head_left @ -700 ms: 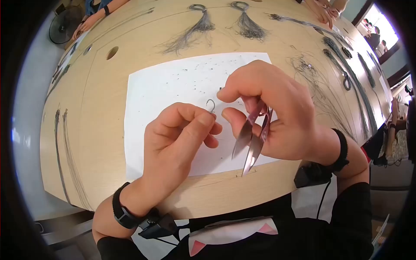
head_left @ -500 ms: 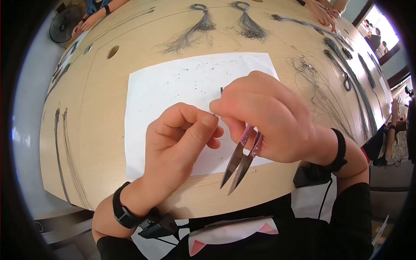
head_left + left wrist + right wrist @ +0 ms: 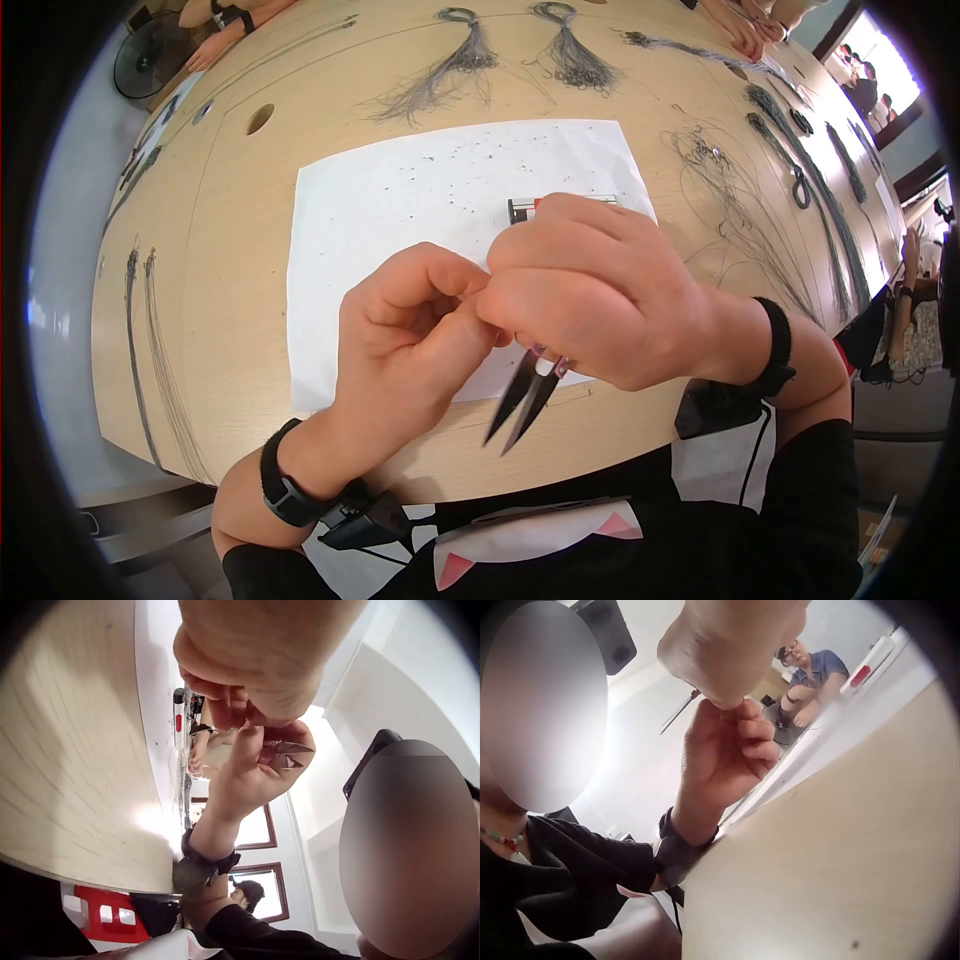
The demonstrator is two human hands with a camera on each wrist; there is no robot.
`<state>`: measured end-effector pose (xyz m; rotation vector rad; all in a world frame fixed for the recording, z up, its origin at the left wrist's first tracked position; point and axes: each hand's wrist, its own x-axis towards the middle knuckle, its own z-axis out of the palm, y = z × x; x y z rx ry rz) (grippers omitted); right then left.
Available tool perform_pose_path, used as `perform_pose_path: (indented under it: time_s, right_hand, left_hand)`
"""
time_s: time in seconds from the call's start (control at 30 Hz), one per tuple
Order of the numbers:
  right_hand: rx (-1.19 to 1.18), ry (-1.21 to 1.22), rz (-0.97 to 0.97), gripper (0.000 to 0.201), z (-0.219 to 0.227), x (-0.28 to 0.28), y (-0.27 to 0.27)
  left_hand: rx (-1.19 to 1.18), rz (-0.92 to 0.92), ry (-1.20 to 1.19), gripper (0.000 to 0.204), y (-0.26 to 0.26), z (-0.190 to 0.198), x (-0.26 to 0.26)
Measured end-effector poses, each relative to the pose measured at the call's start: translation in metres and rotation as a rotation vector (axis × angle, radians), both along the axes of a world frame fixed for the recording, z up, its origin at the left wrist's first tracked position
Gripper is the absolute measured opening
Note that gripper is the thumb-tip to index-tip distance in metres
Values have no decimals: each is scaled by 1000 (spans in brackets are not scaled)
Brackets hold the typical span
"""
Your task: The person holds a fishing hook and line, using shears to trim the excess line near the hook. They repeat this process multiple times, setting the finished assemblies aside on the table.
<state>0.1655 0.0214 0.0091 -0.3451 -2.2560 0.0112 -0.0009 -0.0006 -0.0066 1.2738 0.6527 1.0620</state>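
Over the white paper, my left hand pinches a small metal fish hook between thumb and forefinger; its loop showed in the earlier frame and fingers hide it now. My right hand meets the left fingertips with its curled thumb and forefinger. Held in the right palm is a pair of pink-handled scissors, blades slightly spread and pointing down toward me. Those blades also show beside the right hand in the left wrist view. A thin line trails from the fingers in the right wrist view.
Dark specks dot the paper, and a white stick with a black end lies behind my right hand. Bundles of hooked line lie at the back, with loose tangled strands and more bundles at right. Other people's hands rest at the far edge.
My right hand has come left and down onto the left fingertips, covering the hook. The scissors have swung down and left with it, uncovering the white stick. My left hand has barely moved.
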Motion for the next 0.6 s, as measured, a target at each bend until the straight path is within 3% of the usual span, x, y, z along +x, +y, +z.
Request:
perform_pose_path:
  time_s: [0.1,0.17,0.4,0.6]
  right_hand:
    - [-98,24,-1,27,1,2,1]
    - [-288,178,-127,28,6,6,-1]
    - [-356,87,-75,30,5,8,0]
    - [-226,67,-69,27,1,10,4]
  left_hand:
    - [31,2,9,3,0,1,0]
    - [83,103,59,3,-1,6,2]
    - [150,73,126,2,0,6,-1]
    - [125,141,126,5,-2,5,4]
